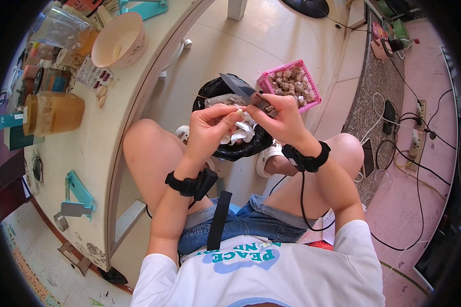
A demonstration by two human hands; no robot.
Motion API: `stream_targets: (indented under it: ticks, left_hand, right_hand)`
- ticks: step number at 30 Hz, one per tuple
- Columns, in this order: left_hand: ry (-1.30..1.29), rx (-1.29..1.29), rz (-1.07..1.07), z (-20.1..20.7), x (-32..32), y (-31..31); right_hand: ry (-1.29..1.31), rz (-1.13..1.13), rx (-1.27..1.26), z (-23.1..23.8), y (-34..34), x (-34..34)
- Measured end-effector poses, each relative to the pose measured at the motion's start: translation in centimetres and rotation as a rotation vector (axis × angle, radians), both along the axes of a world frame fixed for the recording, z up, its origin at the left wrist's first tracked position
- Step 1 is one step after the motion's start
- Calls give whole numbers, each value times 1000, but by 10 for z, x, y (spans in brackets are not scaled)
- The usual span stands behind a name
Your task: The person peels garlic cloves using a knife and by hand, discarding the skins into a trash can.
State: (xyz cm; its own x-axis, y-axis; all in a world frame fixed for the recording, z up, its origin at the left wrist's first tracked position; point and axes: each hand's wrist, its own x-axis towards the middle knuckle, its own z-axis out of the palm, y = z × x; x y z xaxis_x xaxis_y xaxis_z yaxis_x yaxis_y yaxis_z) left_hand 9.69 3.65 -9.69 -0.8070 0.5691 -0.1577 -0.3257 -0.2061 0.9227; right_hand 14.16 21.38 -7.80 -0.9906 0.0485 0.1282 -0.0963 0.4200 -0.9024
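My left hand (210, 128) pinches a small pale garlic clove (239, 112) between thumb and fingertips. My right hand (283, 118) is wrapped round the handle of a knife (237, 87), its broad blade pointing away to the upper left. The right thumb meets the clove beside the left fingertips. Both hands are above a bin lined with a black bag (251, 148), which holds crumpled white paper and scraps. Just beyond the right hand stands a pink plastic basket (316, 87) of garlic bulbs (290, 83).
On the table (107, 148) at left are a pale bowl (119, 41), loose cloves (102, 95), a pill blister pack (93, 75), a honey-coloured jar (56, 112) and a turquoise stand (79, 194). Cables and a power strip (417, 140) lie at right, near a phone (368, 158).
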Motion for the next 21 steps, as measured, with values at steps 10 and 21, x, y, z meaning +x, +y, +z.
stream_targets:
  ticks: [10,21]
  left_hand:
    - [-26,115,-8,-8,0,-2]
    - [-42,102,-43,-2,0,-2]
  right_hand:
    - [33,91,-23,8,-4,0]
    - [41,93,-12,6,-4,1]
